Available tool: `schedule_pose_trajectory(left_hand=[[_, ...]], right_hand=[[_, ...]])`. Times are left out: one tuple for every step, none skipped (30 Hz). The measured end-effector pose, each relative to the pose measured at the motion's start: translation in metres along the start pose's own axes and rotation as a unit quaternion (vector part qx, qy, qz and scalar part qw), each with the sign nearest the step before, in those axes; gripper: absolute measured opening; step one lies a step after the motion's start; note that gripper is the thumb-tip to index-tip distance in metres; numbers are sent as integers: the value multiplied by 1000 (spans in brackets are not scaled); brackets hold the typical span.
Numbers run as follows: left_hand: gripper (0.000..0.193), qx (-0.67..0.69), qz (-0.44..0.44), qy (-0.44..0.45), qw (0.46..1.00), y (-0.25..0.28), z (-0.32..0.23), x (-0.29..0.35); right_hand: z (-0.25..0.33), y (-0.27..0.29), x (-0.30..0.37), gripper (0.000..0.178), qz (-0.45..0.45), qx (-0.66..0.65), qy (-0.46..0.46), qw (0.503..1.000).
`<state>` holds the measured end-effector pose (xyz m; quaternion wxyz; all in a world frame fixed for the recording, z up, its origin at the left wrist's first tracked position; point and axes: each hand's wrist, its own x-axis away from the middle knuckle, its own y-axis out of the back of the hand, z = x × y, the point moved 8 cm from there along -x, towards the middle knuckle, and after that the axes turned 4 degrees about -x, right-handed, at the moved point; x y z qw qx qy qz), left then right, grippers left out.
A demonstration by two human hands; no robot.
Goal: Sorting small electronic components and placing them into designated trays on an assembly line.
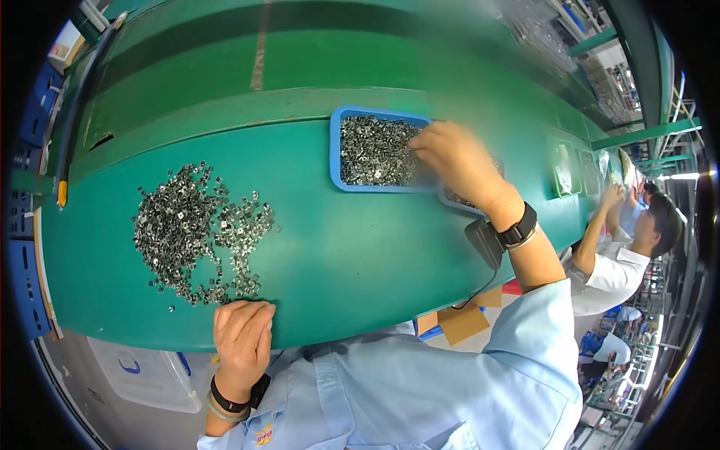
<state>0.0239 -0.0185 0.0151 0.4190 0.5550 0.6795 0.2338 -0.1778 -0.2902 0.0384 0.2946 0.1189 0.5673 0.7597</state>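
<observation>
A blue tray (336,150) filled with small metal pieces (379,154) sits at the middle of the table. Over its right end is my right hand (456,159), slightly blurred, its fingertips drawn together in a pinch; whatever they hold is too small to make out. A second tray (459,204) of similar pieces lies partly hidden under that hand and wrist. On the left, a loose heap of small shiny metal pieces (176,225) is spread on the green surface. My left hand (244,334) rests at the near edge just below the heap, fingers curled and together, their tips hidden.
The green table (337,262) has a raised green strip (180,67) along its far side. A grey box-shaped device (486,241) with a cable hangs by my right wrist. Below are a clear plastic bin (150,375) and cardboard boxes (461,324). A co-worker (615,262) sits at the right.
</observation>
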Motion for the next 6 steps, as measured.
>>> schedule_pose_trajectory(left_hand=[[24,-5,0,4,1000,1,2,0],[24,-8,1,12,1000,1,3,0],[24,5,-7,6,1000,0,3,-2],[24,12,-14,8,1000,1,5,-1],[24,18,-20,11,1000,2,6,0],[23,29,-13,27,999,-1,8,-1]], right_hand=[[2,-1,0,22,15,12,11,1000],[8,-5,-1,22,33,20,27,999],[14,-5,-3,22,37,13,34,999],[24,-6,-9,21,26,-11,33,999],[36,-6,-14,20,16,-36,33,999],[48,-4,-21,19,7,-61,33,998]])
